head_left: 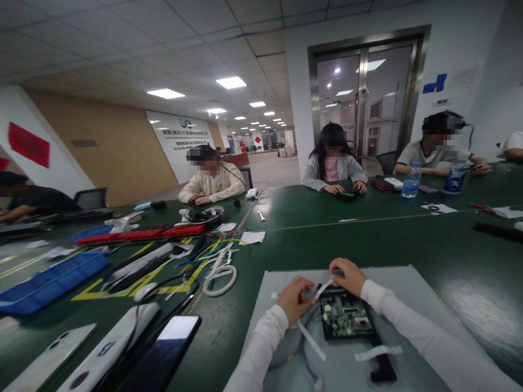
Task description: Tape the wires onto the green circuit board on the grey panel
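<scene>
Between my two hands runs a short strip of white tape [323, 289], stretched above the upper left corner of a black frame. My left hand [295, 299] pinches its lower end, and my right hand [348, 276] pinches the upper end. Inside the black frame lies a green circuit board [346, 320] with small connectors. The frame rests on a large grey panel [408, 294]. Another white strip [311, 340] hangs below my left hand, over grey cables. A further white strip [378, 353] crosses the black arm [383, 367] under the board.
On the left lie a blue tray [53, 283], a coil of white cable [219, 281], a red power strip [141, 234] and several long flat devices, one a black-and-white slab [163, 348]. Across the green table [310, 239] sit several people. A water bottle [411, 181] stands at the far right.
</scene>
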A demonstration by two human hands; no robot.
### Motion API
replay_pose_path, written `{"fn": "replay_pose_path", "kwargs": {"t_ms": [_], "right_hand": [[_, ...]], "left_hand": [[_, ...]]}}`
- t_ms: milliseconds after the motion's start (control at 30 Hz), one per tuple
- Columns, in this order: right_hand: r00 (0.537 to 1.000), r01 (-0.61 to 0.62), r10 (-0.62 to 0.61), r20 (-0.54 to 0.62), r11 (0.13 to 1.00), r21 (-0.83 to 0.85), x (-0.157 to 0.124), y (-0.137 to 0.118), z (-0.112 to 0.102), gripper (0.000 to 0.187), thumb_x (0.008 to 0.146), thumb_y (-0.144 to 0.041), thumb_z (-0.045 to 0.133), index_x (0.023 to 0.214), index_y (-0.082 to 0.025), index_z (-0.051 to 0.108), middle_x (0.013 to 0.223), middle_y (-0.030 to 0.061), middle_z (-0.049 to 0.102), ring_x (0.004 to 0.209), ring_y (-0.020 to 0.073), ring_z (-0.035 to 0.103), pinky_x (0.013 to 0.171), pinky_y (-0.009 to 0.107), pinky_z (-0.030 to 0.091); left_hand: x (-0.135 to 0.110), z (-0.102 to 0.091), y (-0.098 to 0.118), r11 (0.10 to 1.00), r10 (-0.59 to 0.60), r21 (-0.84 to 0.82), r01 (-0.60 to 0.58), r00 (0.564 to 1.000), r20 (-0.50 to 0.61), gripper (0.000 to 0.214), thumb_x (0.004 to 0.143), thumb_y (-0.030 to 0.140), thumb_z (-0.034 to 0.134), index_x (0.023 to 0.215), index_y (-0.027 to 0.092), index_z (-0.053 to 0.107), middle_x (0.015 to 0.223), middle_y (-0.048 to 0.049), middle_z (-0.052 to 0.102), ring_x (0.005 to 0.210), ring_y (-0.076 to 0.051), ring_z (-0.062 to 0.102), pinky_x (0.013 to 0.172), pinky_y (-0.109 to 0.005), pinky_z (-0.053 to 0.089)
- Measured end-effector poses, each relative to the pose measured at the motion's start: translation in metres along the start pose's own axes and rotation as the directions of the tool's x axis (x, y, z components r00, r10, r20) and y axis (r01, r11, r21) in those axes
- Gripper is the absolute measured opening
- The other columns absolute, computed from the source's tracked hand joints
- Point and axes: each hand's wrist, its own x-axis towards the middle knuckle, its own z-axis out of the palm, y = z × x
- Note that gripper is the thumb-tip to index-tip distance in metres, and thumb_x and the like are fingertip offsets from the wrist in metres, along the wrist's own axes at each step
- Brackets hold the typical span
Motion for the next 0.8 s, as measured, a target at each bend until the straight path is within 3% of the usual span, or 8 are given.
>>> {"fn": "replay_pose_path", "kwargs": {"t_ms": [367, 633, 800], "right_hand": [[0.999, -0.021, 0.024, -0.025, 0.994, 0.105, 0.0006, 0.0051, 0.0011, 0.026, 0.061, -0.004, 0.045, 0.079, -0.019, 0.055, 0.084, 0.0015, 0.056, 0.084, 0.0154, 0.049, 0.077, 0.028, 0.036], [0.993, -0.096, 0.117, -0.036, 0.929, 0.357, 0.0003, 0.0063, -0.0010, 0.018, 0.066, -0.022, 0.051, 0.083, -0.018, 0.058, 0.082, 0.0015, 0.060, 0.080, 0.0158, 0.054, 0.077, 0.030, 0.041], [0.979, -0.133, 0.188, -0.078, 0.881, 0.453, -0.0011, 0.0099, -0.0037, 0.024, 0.070, -0.035, 0.051, 0.085, -0.018, 0.058, 0.085, 0.0034, 0.061, 0.081, 0.0170, 0.056, 0.078, 0.032, 0.042]], "left_hand": [[0.0003, 0.0006, -0.0077, 0.997, -0.003, -0.078, 0.004, 1.000, 0.020, 0.034, 0.063, 0.014, 0.059, 0.096, 0.018, 0.053, 0.088, -0.0007, 0.047, 0.065, -0.008, 0.043, 0.061, -0.020, 0.037], [-0.0002, 0.0016, -0.0103, 0.997, -0.021, -0.078, 0.021, 1.000, -0.006, 0.031, 0.063, 0.012, 0.057, 0.094, 0.018, 0.055, 0.087, -0.0003, 0.047, 0.064, -0.008, 0.044, 0.061, -0.020, 0.037], [-0.0011, 0.0012, -0.0087, 0.997, -0.030, -0.068, 0.029, 0.999, -0.022, 0.030, 0.063, 0.009, 0.054, 0.092, 0.018, 0.056, 0.085, 0.0000, 0.047, 0.063, -0.008, 0.043, 0.061, -0.020, 0.037]]}}
